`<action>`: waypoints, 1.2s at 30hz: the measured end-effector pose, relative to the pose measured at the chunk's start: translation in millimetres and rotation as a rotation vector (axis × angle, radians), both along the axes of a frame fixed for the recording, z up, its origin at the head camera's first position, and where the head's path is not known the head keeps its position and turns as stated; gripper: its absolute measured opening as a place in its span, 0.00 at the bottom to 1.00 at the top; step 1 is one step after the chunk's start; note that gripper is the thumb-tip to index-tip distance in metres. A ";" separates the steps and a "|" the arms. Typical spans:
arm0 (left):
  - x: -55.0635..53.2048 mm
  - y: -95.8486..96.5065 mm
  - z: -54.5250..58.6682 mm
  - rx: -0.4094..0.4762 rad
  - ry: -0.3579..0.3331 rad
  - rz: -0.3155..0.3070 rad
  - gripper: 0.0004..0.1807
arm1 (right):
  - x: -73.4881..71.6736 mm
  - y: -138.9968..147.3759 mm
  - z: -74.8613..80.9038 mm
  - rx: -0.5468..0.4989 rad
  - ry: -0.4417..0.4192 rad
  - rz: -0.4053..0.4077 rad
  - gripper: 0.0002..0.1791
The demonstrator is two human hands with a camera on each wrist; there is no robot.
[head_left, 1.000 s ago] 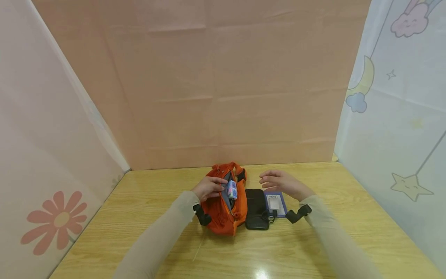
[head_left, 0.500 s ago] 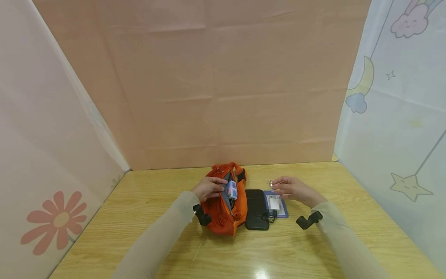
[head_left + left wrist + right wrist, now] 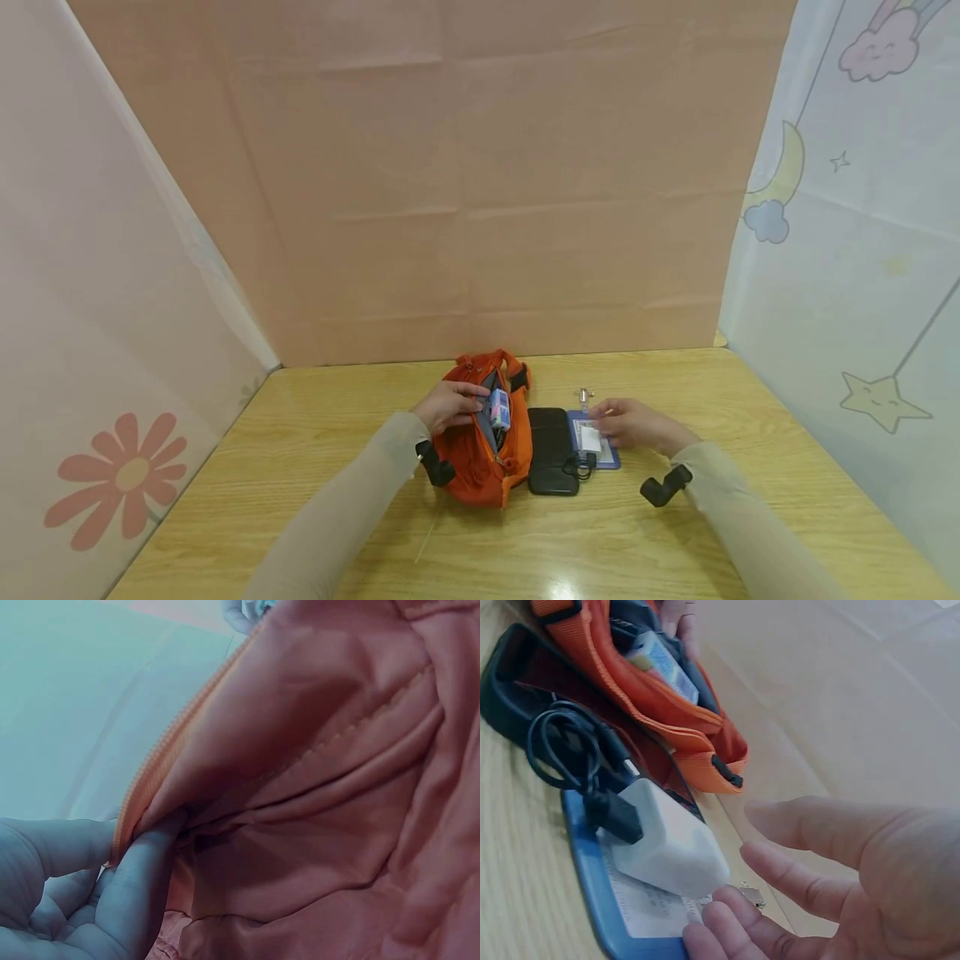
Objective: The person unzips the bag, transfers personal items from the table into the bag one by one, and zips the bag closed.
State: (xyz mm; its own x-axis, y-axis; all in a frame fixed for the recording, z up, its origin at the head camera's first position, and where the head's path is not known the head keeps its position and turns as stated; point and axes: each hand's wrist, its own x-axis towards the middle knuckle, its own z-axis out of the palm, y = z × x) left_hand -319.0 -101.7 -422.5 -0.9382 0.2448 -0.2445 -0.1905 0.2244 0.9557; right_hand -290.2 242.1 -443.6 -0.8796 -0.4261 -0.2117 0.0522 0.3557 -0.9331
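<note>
At lower centre of the head view, orange bag (image 3: 472, 471): stands on the worktop (image 3: 622, 542), its long mouth gaping, with a colourful packet (image 3: 499, 408) inside.
Left hand (image 3: 446, 406): at the bag's upper left edge; its grip pinches the side of the mouth.
Black case (image 3: 553, 446): lies flat just right of the bag.
Blue badge holder (image 3: 606, 457): flat, right of the case, a metal clip (image 3: 584, 396) above it in the frame.
White adapter (image 3: 591, 439): over the badge holder, a black cable (image 3: 577, 467) plugged into its lower end and coiled at lower left.
Right hand (image 3: 637, 423): comes from lower right beside the adapter; its grip is slack, holding nothing.
Left wrist view, lower left: thumb and finger clasp the zipped edge; creased bag fabric fills the right side.
Right wrist view, lower right: loosely bent, parted fingers sit just beside the adapter's end; whether they touch it I cannot tell.
Right wrist view, top: the bag and packet, with the other hand's fingers behind.
</note>
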 end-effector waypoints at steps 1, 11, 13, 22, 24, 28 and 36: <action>0.1 0.0 0.0 0.001 0.000 0.001 0.17 | 0.1 -0.4 -0.7 0.012 0.002 0.003 0.21; 0.3 0.2 0.0 -0.002 0.004 -0.001 0.17 | 4.2 -6.9 -0.8 0.124 0.058 0.025 0.22; 0.4 0.2 0.1 -0.001 0.004 -0.002 0.17 | 4.8 -8.0 -0.4 0.153 0.074 0.027 0.22; 0.1 0.3 -0.6 0.005 0.005 -0.006 0.17 | 6.1 -11.4 1.2 0.224 0.086 0.023 0.25; 0.2 0.3 -0.7 0.005 0.005 -0.008 0.17 | 5.7 -11.7 1.1 0.233 0.086 0.026 0.25; 0.4 0.1 -0.5 0.001 0.000 -0.009 0.18 | 5.2 -12.4 1.5 0.243 0.078 0.027 0.25; 0.6 0.6 -0.2 -0.003 0.009 -0.006 0.17 | 4.8 -12.8 4.9 0.246 0.053 0.030 0.24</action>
State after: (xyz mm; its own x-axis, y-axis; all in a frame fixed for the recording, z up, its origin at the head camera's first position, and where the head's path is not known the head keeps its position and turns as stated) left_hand -318.4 -101.2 -422.7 -0.9388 0.2499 -0.2371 -0.1806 0.2289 0.9565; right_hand -285.4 229.3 -438.7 -0.8801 -0.3934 -0.2658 -0.0086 0.5730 -0.8195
